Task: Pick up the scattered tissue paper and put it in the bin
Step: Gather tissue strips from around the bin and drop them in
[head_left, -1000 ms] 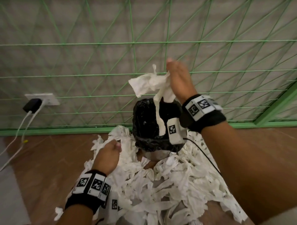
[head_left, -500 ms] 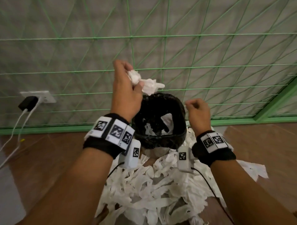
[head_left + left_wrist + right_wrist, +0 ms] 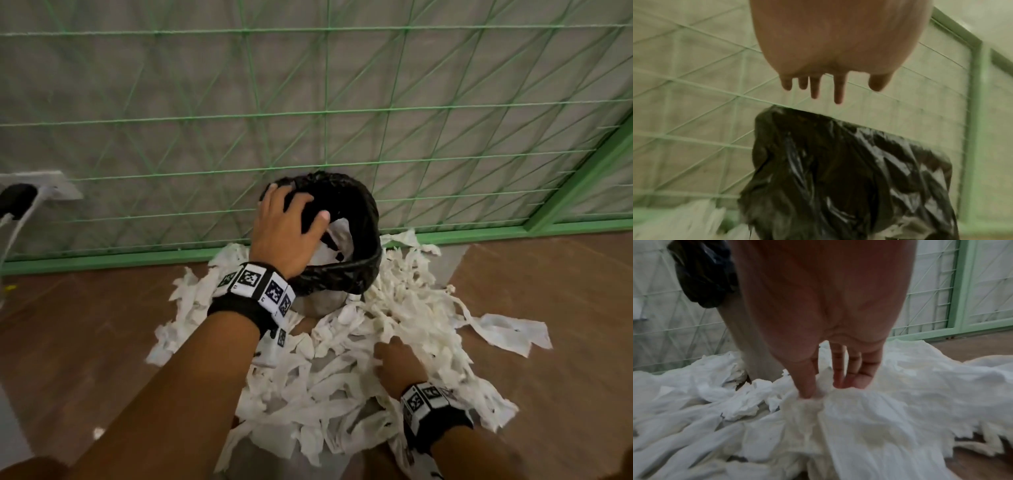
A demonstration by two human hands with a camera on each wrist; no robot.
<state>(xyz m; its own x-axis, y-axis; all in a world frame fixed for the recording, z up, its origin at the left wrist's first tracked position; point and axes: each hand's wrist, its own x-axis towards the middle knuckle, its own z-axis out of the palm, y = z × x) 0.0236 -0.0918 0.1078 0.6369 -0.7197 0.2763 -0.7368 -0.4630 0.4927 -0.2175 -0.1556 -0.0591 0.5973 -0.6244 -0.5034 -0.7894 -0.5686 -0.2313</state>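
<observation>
Right hand (image 3: 399, 365) sunk in tissue paper (image 3: 342, 387) heap on floor; pinch by thumb and fingers (image 3: 807, 378) revealed only by right wrist view. Left hand (image 3: 286, 229) spread, empty, above bin (image 3: 359, 270); tissue seen inside from head view.

Dim, even light; both wrist views motion-blurred, head view curved at edges.

Below me, torn white tissue paper (image 3: 346, 373) heaped in strips on the floor around the bin (image 3: 346, 274), bin upright, lined with crinkled black plastic, white tissue visible inside it
</observation>
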